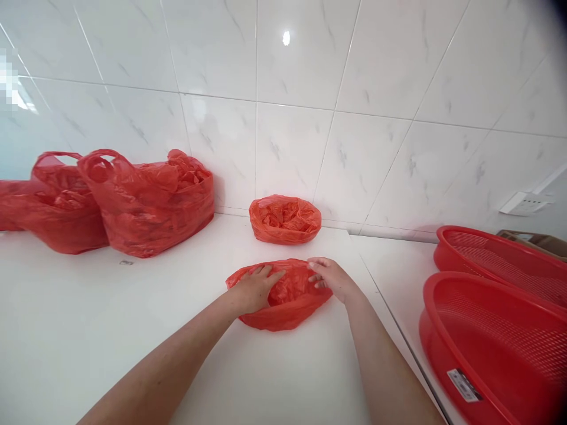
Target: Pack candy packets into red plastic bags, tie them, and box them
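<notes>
Stuffed red plastic carrier bags (157, 209) at left on white table (101, 330). Left hand (257, 289) open, fingers spread, resting on left side of open red plastic bag (290, 289), mid-table, in front of smaller filled red bag (286, 221). Right hand (328, 277) half-curled at its right rim; can't tell if gripping. Red perforated plastic baskets (436, 336) far right.

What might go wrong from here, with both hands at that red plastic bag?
The thin red plastic bag might tear if the left hand and right hand pull its opening apart. The smaller red bag sits just behind; a forward push could knock it against the tiled wall.
</notes>
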The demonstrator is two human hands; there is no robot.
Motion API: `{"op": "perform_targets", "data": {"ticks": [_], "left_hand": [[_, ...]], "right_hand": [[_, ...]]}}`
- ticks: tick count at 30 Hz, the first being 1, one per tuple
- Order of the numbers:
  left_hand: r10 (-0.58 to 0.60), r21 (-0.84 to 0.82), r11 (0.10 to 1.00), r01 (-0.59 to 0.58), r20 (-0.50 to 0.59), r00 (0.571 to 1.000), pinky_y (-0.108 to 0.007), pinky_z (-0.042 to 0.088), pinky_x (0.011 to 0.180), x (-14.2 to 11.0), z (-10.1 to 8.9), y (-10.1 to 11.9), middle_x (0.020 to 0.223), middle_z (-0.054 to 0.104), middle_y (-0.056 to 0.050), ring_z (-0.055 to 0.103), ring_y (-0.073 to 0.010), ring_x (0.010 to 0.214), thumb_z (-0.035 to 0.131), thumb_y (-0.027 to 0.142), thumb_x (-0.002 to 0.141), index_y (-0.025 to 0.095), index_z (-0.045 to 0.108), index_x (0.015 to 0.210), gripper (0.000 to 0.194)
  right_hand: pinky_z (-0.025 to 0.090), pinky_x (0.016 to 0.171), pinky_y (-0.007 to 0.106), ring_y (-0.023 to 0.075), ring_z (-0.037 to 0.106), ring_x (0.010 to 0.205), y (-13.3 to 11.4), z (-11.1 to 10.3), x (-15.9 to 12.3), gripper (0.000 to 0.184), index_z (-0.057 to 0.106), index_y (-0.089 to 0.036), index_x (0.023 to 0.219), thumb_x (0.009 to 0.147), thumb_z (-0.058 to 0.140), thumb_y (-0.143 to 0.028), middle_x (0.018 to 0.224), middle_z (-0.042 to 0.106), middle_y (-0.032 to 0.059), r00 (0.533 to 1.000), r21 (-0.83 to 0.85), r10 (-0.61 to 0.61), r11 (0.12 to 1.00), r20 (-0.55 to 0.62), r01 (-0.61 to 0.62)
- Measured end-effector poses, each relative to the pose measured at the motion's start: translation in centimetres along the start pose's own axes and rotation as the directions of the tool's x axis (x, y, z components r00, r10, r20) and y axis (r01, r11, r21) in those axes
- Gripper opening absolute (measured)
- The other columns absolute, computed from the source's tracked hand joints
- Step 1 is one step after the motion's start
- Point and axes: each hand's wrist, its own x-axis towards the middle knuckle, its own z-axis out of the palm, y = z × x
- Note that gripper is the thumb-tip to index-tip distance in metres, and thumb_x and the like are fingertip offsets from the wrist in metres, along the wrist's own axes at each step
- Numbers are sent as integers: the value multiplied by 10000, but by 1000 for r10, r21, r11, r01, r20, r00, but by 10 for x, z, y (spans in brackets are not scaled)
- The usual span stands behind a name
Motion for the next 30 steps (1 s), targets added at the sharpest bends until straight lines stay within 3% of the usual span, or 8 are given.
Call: {"op": "perform_targets", "data": {"ticks": [8, 12, 14, 17, 22, 26, 28, 30], "left_hand": [[243, 56, 970, -238, -299, 923, -372, 467, 889, -5, -8, 12, 1351, 503, -64, 507, -281, 1186, 584, 150, 764, 265, 495, 1291, 547], [327, 88, 945, -315, -278, 903, -346, 488, 854, -6, -14, 30, 1284, 555, -34, 549, -228, 1129, 545, 201, 826, 280, 572, 1168, 352], [299, 126, 953, -275, -254, 920, -415, 451, 931, -3, -12, 30, 1338, 512, -54, 480, -273, 1221, 605, 249, 793, 283, 571, 1166, 376], [155, 174, 978, -115, -241, 958, -580, 293, 1039, 4, -5, 16, 1445, 381, -120, 288, -363, 1352, 718, 369, 692, 266, 523, 1244, 594], [15, 166, 986, 26, -239, 971, -651, 219, 1034, 9, -2, -18, 1466, 338, -166, 213, -401, 1375, 682, 561, 673, 232, 541, 1232, 664], [204, 269, 959, -85, -454, 867, -584, 301, 1003, -5, -11, -15, 1375, 450, -137, 351, -348, 1300, 615, 366, 807, 238, 576, 1150, 368], [317, 312, 935, -171, -509, 800, -458, 409, 906, -16, -13, -5, 1171, 586, -109, 523, -264, 1094, 501, 246, 882, 215, 604, 1060, 208], [379, 307, 917, -253, -484, 788, -341, 450, 720, -27, -11, 4, 887, 628, -63, 569, -188, 806, 426, 218, 911, 188, 616, 951, 196]], "right_hand": [[247, 369, 177, 54, 396, 411, 23, -12, 15, 255, 557, -194, 903, 801, 535, -427, 622, 545, -40, 995, 75, -49, 996, -91, 56], [396, 516, 205, 87, 525, 566, 12, 1, 8, 265, 595, -198, 843, 769, 573, -451, 718, 618, -16, 974, -53, -225, 973, -12, 225], [446, 671, 242, 131, 592, 769, 9, 11, 6, 292, 625, -209, 899, 713, 635, -433, 888, 656, 6, 958, -307, -286, 913, -6, 270], [445, 749, 283, 192, 597, 939, 9, 18, 5, 521, 606, -234, 1053, 586, 731, -429, 1072, 643, 22, 982, -690, -185, 715, -27, 115], [424, 566, 267, 188, 632, 729, 1, 10, -2, 473, 609, -245, 1033, 592, 719, -372, 916, 677, 17, 999, -816, -28, 578, -30, -9], [360, 495, 264, 180, 597, 605, -13, 13, -9, 186, 611, -209, 772, 645, 683, -324, 729, 655, 23, 996, -854, -14, 516, -84, -65], [332, 494, 266, 171, 576, 589, -20, 22, -12, 135, 588, -204, 734, 733, 612, -337, 692, 636, 26, 986, -863, -93, 500, -139, -75], [319, 511, 261, 153, 559, 599, -22, 37, -15, 164, 583, -208, 768, 823, 521, -349, 693, 627, 18, 958, -861, -250, 508, -143, 4]]}}
